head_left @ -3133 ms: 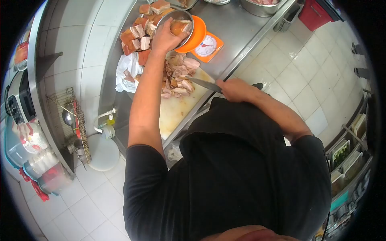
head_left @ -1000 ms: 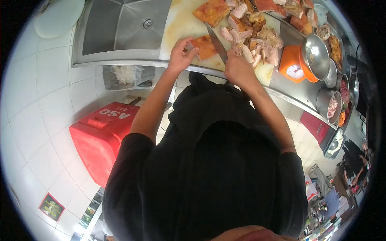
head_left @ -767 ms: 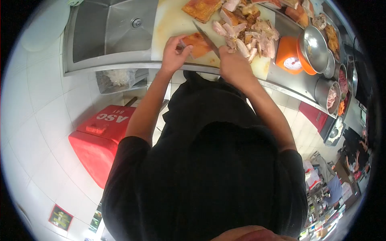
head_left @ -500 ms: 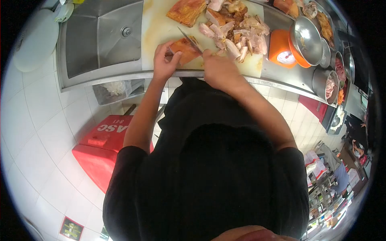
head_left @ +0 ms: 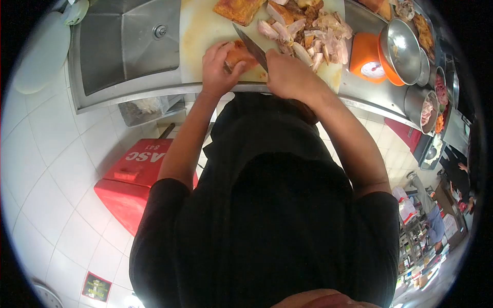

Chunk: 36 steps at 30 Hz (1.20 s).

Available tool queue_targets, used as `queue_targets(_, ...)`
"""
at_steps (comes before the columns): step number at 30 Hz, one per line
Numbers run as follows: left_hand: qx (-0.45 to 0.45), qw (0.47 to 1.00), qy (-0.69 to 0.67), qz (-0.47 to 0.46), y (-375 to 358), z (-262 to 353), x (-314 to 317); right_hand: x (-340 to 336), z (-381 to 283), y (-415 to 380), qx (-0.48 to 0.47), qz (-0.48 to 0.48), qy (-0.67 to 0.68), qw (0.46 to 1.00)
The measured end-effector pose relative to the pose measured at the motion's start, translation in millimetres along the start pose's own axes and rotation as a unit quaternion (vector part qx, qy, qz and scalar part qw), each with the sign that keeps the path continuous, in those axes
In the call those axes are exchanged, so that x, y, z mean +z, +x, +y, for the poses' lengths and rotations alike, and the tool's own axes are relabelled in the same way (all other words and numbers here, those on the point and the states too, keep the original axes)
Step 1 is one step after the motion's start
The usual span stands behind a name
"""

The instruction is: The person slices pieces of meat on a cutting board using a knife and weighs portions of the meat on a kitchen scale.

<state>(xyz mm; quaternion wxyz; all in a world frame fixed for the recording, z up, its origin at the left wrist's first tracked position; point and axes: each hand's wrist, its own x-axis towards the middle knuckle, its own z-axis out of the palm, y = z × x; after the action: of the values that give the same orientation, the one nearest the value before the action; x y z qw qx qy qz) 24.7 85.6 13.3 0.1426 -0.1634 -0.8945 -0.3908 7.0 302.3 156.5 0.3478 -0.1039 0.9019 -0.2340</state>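
Note:
My left hand (head_left: 220, 68) is closed around a piece of roasted meat (head_left: 239, 55) with orange-brown skin, on the white cutting board (head_left: 197, 36). In my right hand (head_left: 286, 76) is a knife (head_left: 250, 45), its handle covered by my fingers. The blade points up and to the left, just right of the held meat; whether it touches cannot be made out. Behind lies a larger slab of browned roast meat (head_left: 239, 9). To the right of the knife is a pile of chopped pale meat pieces (head_left: 326, 38).
A steel sink (head_left: 126, 56) is left of the board. On the right stand an orange scale (head_left: 367, 59) with a metal bowl (head_left: 402, 50) and a pot of meat (head_left: 422, 109). A red box (head_left: 131, 172) sits below the counter. Another person (head_left: 435, 223) is at far right.
My left hand has shifted over the top of the meat, covering more of it. The knife has moved slightly right, its blade showing broader. The whole view has shifted a little.

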Motion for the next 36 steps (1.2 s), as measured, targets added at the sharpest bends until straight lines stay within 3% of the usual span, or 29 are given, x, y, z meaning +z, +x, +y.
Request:
queue_targets(7, 0.026, 0.999, 0.015, 0.010, -2, -4, 8, -5, -6, 7, -0.010, -0.003, -0.034, 0.999)
queue_targets(14, 0.010, 0.999, -0.014, 0.029, -10, -13, 18, -30, -29, 20, -0.012, -0.077, -0.106, 0.991)
queue_targets(17, -0.002, 0.999, -0.016, 0.035, -12, -12, 18, -39, -44, 27, 0.028, -0.134, -0.101, 0.985)
queue_targets(19, -0.001, 0.999, -0.019, 0.043, -13, -14, 21, -23, -27, 36, -0.088, -0.051, -0.131, 0.986)
queue_targets(21, 0.001, 0.999, -0.015, 0.047, -14, -13, 21, -16, -22, 40, -0.106, -0.052, -0.161, 0.980)
queue_targets(23, 0.007, 0.999, -0.005, 0.049, -13, -10, 20, -26, -48, 44, -0.026, -0.131, -0.191, 0.972)
queue_targets(25, 0.010, 0.998, -0.003, 0.064, -12, -9, 22, -33, -59, 46, -0.004, -0.145, -0.194, 0.970)
queue_targets(32, -0.012, 0.998, 0.006, 0.054, -16, -5, 22, -17, -26, 11, -0.002, -0.083, -0.146, 0.986)
queue_targets(36, 0.004, 0.997, 0.000, 0.071, -16, -7, 29, 0, -27, 24, 0.050, -0.055, -0.122, 0.990)
